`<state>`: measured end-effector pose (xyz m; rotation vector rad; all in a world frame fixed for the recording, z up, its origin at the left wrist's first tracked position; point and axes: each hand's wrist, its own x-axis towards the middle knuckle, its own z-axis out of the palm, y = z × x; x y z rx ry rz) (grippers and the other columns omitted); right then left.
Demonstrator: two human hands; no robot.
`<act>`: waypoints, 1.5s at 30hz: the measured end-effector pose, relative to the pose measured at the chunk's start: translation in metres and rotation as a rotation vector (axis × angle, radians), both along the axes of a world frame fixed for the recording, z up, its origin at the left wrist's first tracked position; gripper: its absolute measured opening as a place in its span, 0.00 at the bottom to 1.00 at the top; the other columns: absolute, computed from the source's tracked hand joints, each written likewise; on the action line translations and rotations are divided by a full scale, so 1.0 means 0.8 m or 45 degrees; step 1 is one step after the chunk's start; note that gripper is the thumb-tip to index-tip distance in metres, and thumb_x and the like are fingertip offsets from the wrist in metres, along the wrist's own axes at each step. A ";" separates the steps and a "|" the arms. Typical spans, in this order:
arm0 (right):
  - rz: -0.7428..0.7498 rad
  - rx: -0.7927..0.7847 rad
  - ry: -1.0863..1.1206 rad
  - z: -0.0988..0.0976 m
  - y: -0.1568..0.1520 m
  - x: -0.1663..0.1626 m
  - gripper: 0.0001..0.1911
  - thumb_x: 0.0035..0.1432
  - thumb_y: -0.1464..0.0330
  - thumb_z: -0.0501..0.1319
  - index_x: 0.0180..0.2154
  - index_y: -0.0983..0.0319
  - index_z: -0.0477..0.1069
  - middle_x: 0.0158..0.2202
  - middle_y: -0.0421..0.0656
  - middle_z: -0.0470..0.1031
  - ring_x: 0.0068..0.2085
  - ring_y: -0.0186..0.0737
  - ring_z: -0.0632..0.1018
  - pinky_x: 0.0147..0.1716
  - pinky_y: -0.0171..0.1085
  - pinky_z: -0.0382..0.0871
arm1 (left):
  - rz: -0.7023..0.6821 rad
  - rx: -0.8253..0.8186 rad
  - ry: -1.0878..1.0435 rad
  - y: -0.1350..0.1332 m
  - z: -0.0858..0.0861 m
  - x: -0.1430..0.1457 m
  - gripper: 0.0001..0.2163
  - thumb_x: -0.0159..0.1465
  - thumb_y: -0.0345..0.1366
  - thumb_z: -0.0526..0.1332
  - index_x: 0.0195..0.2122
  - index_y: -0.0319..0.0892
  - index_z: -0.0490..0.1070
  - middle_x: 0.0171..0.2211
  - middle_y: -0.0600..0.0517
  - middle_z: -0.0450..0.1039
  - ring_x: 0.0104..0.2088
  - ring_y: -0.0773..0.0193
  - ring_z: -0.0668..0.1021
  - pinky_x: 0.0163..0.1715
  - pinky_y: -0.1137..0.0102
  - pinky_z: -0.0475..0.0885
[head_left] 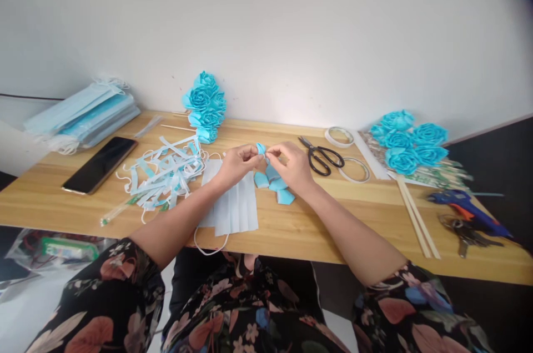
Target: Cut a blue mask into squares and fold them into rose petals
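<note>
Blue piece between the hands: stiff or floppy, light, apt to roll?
Probably pliable: the blue piece looks curved between left hand and right hand. Likely light, given how small it looks. Rolling seems unlikely: similar loose pieces on the table look angular.

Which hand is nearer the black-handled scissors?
Right. The right hand is close beside the scissors, just to their left. The left hand is farther left, on the far side of the small blue piece held between both hands' fingers.

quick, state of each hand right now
Left hand: closed, pinching a small light-blue fabric piece.
Right hand: closed, pinching the same piece from the other side.
</note>
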<state>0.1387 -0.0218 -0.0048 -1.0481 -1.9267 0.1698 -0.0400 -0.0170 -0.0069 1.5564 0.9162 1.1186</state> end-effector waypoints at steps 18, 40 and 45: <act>-0.082 0.126 -0.296 0.005 -0.003 0.003 0.08 0.65 0.66 0.59 0.35 0.59 0.75 0.33 0.42 0.80 0.38 0.41 0.76 0.39 0.40 0.63 | 0.096 -0.004 0.087 0.001 -0.003 -0.002 0.11 0.58 0.41 0.63 0.25 0.39 0.69 0.20 0.56 0.67 0.21 0.71 0.66 0.24 0.74 0.60; -0.040 0.062 -0.347 -0.006 0.003 -0.001 0.06 0.62 0.69 0.60 0.32 0.60 0.74 0.31 0.41 0.78 0.36 0.39 0.74 0.40 0.39 0.60 | 0.103 0.098 0.345 0.006 -0.009 -0.015 0.12 0.60 0.42 0.63 0.24 0.40 0.70 0.22 0.55 0.68 0.24 0.69 0.68 0.26 0.74 0.62; -0.016 0.101 -0.329 -0.006 0.003 0.000 0.08 0.64 0.68 0.58 0.32 0.59 0.74 0.31 0.40 0.80 0.36 0.38 0.75 0.40 0.39 0.61 | 0.110 0.113 0.398 0.004 -0.007 -0.017 0.12 0.60 0.42 0.62 0.24 0.41 0.70 0.22 0.54 0.69 0.25 0.67 0.70 0.27 0.73 0.63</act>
